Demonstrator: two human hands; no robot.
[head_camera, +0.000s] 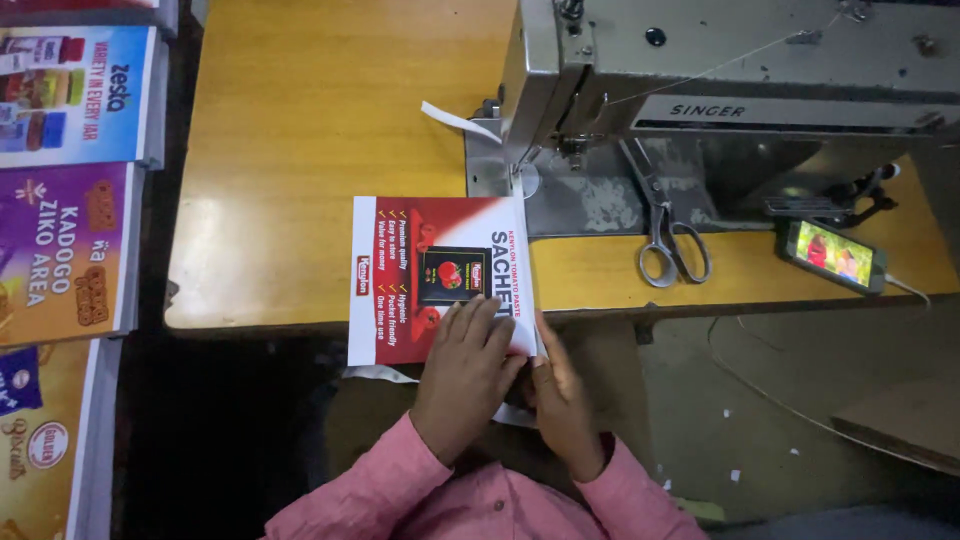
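A red-and-white printed rectangular banner (437, 275) lies at the front edge of the yellow wooden sewing desk (300, 150), its far edge under the needle of the grey metal sewing machine (720, 90). It is pressed flat by the left hand (467, 375), fingers spread, while its near right corner is pinched by the right hand (562, 400). In judgement, the hem is best kept taut and square to the needle; steel scissors (665, 225) are left well apart to the right.

A red-and-white printed banner (435, 275) lies on the yellow-brown table (300, 150) beside grey scissors (665, 225).
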